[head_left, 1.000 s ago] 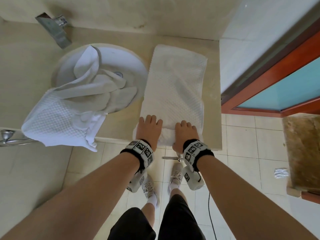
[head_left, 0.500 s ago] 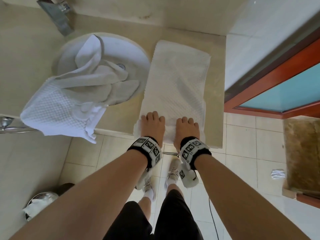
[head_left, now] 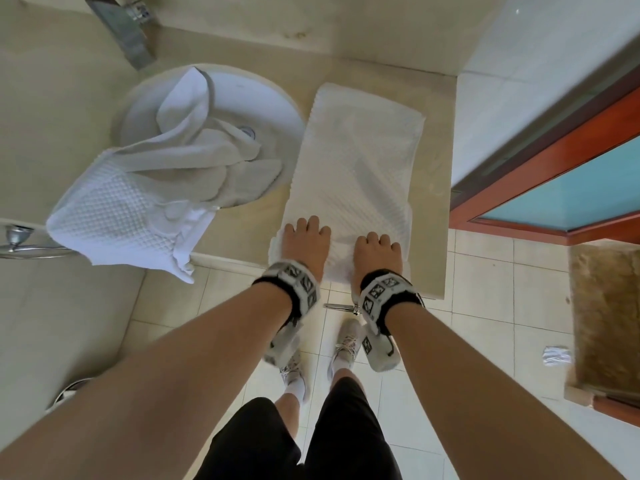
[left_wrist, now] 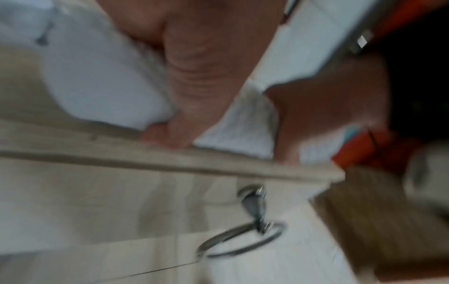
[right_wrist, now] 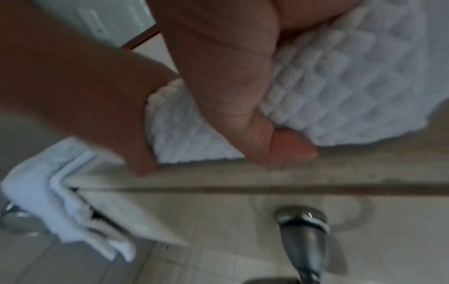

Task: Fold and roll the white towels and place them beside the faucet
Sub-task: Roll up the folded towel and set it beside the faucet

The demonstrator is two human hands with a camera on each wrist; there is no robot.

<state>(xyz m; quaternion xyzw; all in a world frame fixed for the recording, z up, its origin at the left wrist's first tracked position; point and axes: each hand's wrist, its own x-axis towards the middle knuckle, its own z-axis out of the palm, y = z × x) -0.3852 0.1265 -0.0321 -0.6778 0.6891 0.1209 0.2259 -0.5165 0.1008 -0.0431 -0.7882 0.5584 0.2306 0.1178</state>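
A folded white waffle towel [head_left: 356, 168] lies lengthwise on the beige counter [head_left: 433, 209], to the right of the round sink [head_left: 280, 98]. My left hand [head_left: 306, 233] and right hand [head_left: 377, 247] sit side by side on its near end, fingers curled over the bunched edge. In the wrist views the left thumb [left_wrist: 175, 132] and the right thumb [right_wrist: 279, 148] are tucked under the rolled towel end [right_wrist: 340, 92] at the counter's front edge. A second white towel [head_left: 138, 202] lies crumpled across the sink and hangs over the counter front. The metal faucet [head_left: 121, 32] juts from the back wall above the sink.
A pale wall [head_left: 519, 81] bounds the counter on the right, with a red-framed door with blue glass [head_left: 561, 188] beyond. A metal towel ring [left_wrist: 240, 240] hangs under the counter front, and another fitting [head_left: 17, 237] is at the left. A brown mat [head_left: 606, 323] lies on the tiled floor.
Both hands have stayed on the towel's near end, and their fingers have curled further over it, bunching the edge. The head view has shifted slightly closer.
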